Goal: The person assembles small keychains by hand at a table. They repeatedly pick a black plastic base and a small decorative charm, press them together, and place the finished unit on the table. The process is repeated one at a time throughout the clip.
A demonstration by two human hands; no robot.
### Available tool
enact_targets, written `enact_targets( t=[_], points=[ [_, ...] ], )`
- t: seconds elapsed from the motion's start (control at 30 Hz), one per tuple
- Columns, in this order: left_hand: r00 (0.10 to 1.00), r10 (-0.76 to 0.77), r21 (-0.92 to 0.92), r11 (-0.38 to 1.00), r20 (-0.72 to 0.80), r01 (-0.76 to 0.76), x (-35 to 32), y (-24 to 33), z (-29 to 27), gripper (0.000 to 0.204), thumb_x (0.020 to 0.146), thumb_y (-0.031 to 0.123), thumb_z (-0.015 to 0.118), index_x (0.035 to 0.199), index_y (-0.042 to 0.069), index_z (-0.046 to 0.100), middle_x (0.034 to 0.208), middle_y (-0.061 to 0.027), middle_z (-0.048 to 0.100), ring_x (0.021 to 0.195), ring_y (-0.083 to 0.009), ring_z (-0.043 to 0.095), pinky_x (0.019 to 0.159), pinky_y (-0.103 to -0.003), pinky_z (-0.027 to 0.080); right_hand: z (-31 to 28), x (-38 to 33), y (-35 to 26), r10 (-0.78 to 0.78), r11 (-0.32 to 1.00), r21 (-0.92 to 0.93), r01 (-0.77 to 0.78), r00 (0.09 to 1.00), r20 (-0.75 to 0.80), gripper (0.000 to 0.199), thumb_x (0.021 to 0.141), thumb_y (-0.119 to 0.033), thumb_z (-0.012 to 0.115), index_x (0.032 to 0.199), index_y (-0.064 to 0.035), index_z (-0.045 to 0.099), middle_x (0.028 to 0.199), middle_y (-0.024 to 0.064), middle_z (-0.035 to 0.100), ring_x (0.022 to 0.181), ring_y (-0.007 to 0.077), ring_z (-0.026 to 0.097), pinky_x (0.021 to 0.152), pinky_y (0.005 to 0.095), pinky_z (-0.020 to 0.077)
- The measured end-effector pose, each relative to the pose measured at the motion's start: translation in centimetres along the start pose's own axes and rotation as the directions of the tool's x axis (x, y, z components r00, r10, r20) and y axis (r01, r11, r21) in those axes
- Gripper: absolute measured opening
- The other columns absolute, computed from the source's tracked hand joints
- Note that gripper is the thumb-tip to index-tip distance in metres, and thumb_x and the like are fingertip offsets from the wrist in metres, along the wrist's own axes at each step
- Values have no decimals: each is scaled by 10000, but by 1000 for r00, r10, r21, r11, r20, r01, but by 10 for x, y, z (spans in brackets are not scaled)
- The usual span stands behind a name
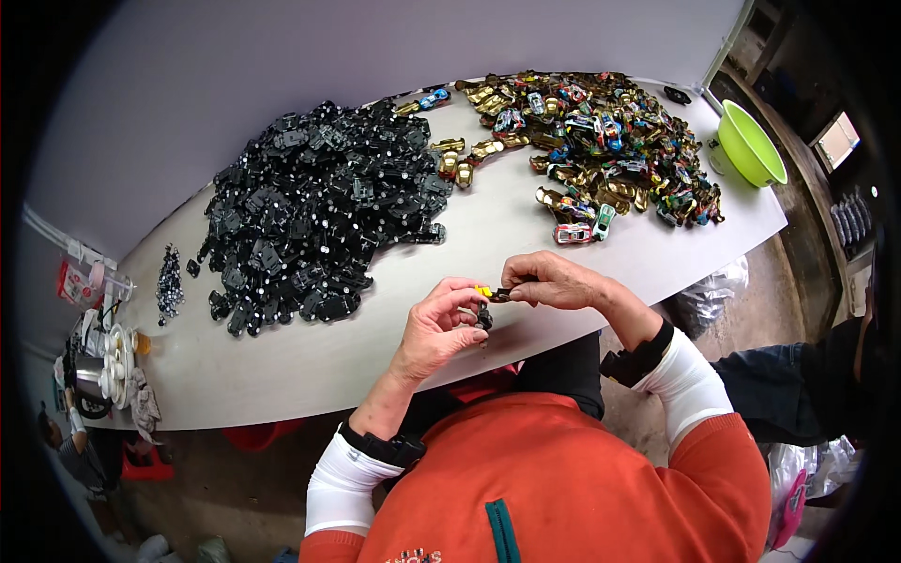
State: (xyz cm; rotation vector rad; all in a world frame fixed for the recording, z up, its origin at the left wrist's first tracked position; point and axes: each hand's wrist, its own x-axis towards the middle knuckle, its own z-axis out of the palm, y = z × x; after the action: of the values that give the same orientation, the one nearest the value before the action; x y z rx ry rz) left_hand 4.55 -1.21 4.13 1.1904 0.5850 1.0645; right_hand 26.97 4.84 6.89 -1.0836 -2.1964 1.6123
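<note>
My left hand (pixel 439 326) and my right hand (pixel 554 281) meet over the front edge of the grey table (pixel 310 361). Between their fingertips they pinch a small toy car (pixel 488 298) with a yellow body and a black underside, which hangs partly below my left thumb. A large heap of black toy car chassis (pixel 319 211) lies beyond my left hand. A heap of coloured and gold toy car bodies (pixel 601 141) lies beyond my right hand, at the far right of the table.
A lime green bowl (pixel 751 145) sits at the table's right end. A small pile of tiny dark parts (pixel 170 281) lies at the left, with cups and clutter (pixel 108 361) at the left end. A red bin (pixel 258 436) stands under the table.
</note>
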Motion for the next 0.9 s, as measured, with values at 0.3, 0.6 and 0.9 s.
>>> enact_targets(
  t=[0.3,0.6,0.9],
  points=[
    [955,296,426,863,14,-273,-10,9,-7,408,641,-36,729,1022,11,591,1057,-77,500,951,-176,546,817,-285,477,47,15,15,239,240,970,26,967,-85,324,835,-325,613,932,-21,560,693,-26,461,464,8,282,345,138,183],
    [942,329,220,925,-56,-310,-11,13,0,402,673,108,755,1028,19,590,1301,-130,340,1102,-221,464,911,-357,429,47,13,-30,95,293,929,226,960,-263,306,864,-273,580,1030,-19,539,836,64,584,575,59,478,371,133,254],
    [957,33,-459,872,-289,-169,-11,16,-16,378,766,29,653,1119,7,521,1047,-121,573,922,-161,568,745,-279,507,55,8,-52,-306,852,194,486,764,-568,435,773,-36,654,1174,24,495,890,113,629,639,104,594,547,212,506]
  ],
)
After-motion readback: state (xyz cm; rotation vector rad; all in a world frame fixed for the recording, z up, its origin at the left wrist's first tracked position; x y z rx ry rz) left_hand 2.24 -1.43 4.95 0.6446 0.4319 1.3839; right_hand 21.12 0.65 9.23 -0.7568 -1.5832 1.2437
